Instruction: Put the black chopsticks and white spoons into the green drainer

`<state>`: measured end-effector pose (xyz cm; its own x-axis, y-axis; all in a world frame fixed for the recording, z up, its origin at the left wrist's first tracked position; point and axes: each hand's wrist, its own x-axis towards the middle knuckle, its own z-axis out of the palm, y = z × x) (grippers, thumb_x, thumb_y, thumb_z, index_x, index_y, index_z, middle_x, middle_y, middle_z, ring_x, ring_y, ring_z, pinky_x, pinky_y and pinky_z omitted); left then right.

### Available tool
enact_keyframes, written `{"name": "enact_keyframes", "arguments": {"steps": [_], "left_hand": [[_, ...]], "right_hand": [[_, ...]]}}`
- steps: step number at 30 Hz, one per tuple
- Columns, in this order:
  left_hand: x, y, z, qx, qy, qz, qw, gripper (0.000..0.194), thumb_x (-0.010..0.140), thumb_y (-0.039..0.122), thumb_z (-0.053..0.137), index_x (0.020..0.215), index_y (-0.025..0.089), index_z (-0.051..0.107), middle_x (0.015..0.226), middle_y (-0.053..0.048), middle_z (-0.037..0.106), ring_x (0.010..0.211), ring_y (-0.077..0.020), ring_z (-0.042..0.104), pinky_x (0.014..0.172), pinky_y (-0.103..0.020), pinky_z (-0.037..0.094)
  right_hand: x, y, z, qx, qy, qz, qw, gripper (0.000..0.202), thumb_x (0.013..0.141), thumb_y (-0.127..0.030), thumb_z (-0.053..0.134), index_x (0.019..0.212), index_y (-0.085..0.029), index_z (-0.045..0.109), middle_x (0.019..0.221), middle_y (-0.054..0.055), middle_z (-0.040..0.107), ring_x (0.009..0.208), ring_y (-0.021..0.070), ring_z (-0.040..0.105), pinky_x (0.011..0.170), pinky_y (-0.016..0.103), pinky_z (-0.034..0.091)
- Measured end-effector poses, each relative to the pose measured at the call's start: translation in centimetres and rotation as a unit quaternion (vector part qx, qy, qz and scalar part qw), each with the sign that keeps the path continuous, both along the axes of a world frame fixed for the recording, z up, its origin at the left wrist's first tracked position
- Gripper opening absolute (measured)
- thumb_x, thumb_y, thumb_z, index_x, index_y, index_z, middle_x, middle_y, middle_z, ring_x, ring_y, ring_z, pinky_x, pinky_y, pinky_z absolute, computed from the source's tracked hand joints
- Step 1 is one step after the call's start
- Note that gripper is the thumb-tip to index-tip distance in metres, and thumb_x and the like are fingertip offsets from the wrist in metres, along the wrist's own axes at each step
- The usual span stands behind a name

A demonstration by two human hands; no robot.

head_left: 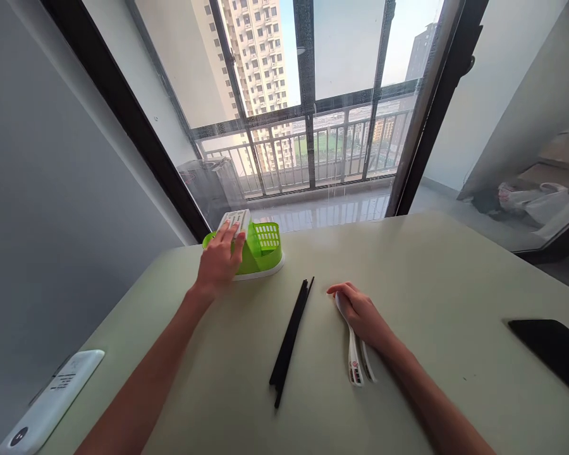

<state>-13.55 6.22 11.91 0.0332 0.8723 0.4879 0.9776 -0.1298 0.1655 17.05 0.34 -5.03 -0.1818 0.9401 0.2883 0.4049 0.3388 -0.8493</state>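
Observation:
My left hand (222, 253) rests on the white slotted part (239, 219) of a green basket-like holder (260, 260) at the table's back left, its fingers spread over the top. My right hand (358, 309) lies over white spoons (353, 354) right of the middle, fingers bent above the spoon bowls; whether it grips them is hidden. The spoon handles point toward me. Between the hands, several black chopsticks (291, 341) lie in a loose bundle on the table, touched by neither hand.
The pale table (208, 392) reaches back to a glass door and balcony. A white device (52, 401) lies at the left edge, and a flat black object (550, 351) at the right. Plastic bags (533, 201) sit on the floor beyond the table, back right.

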Motion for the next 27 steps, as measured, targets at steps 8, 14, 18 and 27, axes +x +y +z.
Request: {"name": "enact_keyframes", "arguments": {"steps": [8,14,18,27], "left_hand": [[8.6,1.3,0.4,-0.056,0.038,-0.057,0.996,0.06,0.107,0.056,0.023,0.149,0.024,0.053,0.162,-0.01,0.043,0.134,-0.0315,0.058,0.107,-0.045,0.051],[14.0,1.9,0.1,-0.075,0.055,-0.102,0.99,0.066,0.106,0.059,0.018,0.152,0.025,0.049,0.164,-0.01,0.038,0.123,-0.0324,0.066,0.099,-0.046,0.055],[16.4,2.0,0.0,-0.079,0.055,-0.13,0.987,0.066,0.106,0.059,0.017,0.154,0.025,0.047,0.165,-0.011,0.037,0.121,-0.0321,0.066,0.098,-0.046,0.055],[17.0,1.0,-1.0,-0.05,0.022,-0.205,0.977,0.059,0.107,0.055,0.024,0.155,0.025,0.042,0.167,-0.011,0.033,0.133,-0.0351,0.057,0.108,-0.053,0.047]], "right_hand": [[0.0,0.0,0.0,0.022,-0.015,0.004,1.0,0.031,0.101,-0.027,0.036,0.108,-0.02,0.066,0.111,0.008,0.066,0.098,0.0207,0.065,0.092,0.035,0.047],[0.2,0.2,-0.3,0.052,-0.023,0.02,0.998,0.032,0.1,-0.018,0.035,0.111,-0.019,0.065,0.111,0.008,0.065,0.105,0.0209,0.062,0.094,0.035,0.047],[0.1,0.2,-0.1,0.074,-0.027,0.023,0.997,0.031,0.099,-0.017,0.036,0.107,-0.02,0.066,0.106,0.009,0.065,0.105,0.0229,0.06,0.094,0.037,0.047],[0.2,0.4,-0.1,0.076,-0.012,0.017,0.997,0.03,0.1,-0.019,0.034,0.101,-0.021,0.064,0.1,0.008,0.065,0.1,0.0228,0.06,0.091,0.037,0.047]]}}
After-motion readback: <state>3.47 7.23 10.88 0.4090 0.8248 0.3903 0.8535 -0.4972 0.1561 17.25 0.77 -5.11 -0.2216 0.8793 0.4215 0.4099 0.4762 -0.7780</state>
